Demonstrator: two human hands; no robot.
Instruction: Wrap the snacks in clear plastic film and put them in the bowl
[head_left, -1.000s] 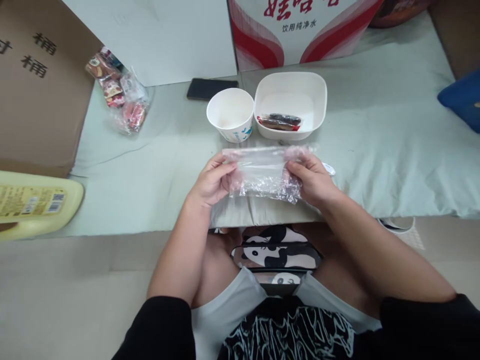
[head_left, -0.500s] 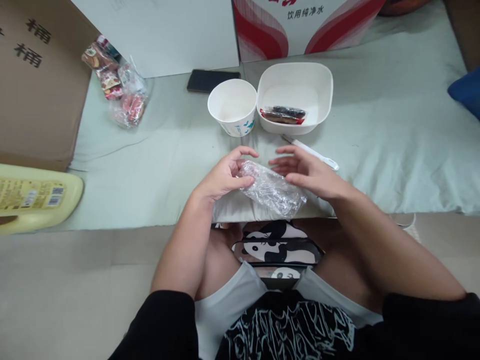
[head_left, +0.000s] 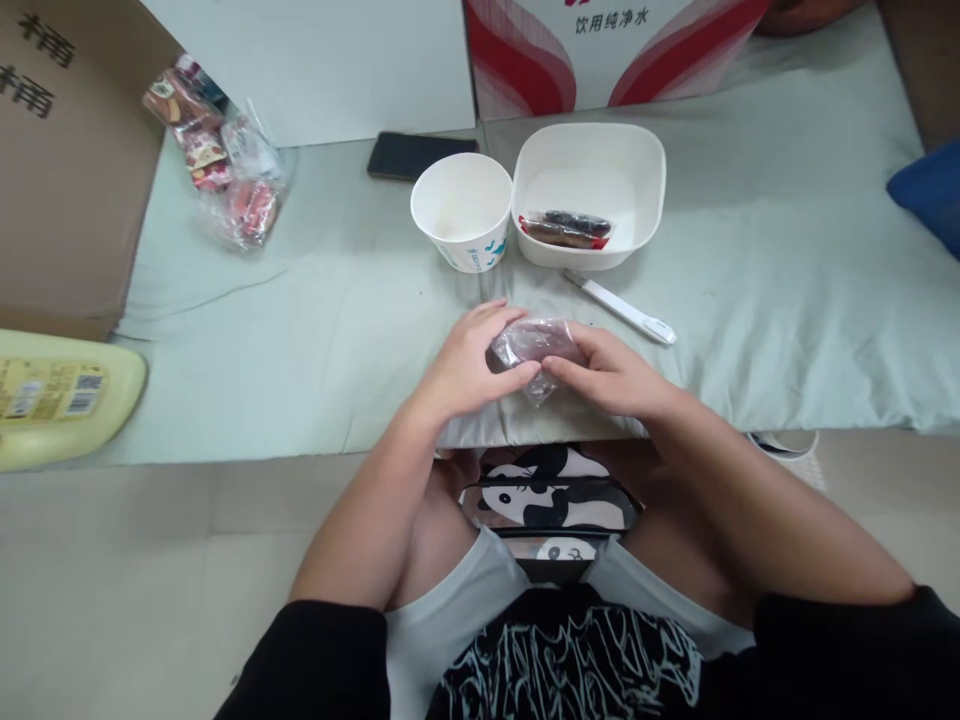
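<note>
Between my hands is a crumpled clear plastic wrapper (head_left: 536,345), held over the front part of the green cloth. My left hand (head_left: 472,360) grips its left side, thumb in front and fingers behind. On the other side my right hand (head_left: 611,368) pinches it, the thumb close to the left thumb. Whether anything lies inside the plastic I cannot tell. Just beyond the hands stand a white paper cup (head_left: 463,212) and a white rectangular bowl (head_left: 589,195) with dark packaged pieces (head_left: 566,230) in it. A white utility knife (head_left: 622,308) lies right of my hands.
Behind the cup lies a black phone (head_left: 420,156). Snack packets (head_left: 217,160) are at the back left by a cardboard box (head_left: 67,200). A yellow jug (head_left: 67,400) lies at the left edge. White and red-patterned boxes (head_left: 622,60) line the back.
My right hand has closed onto the plastic wrapper, where before it hovered open beside it. The wrapper has been bunched smaller and turned between both hands.
</note>
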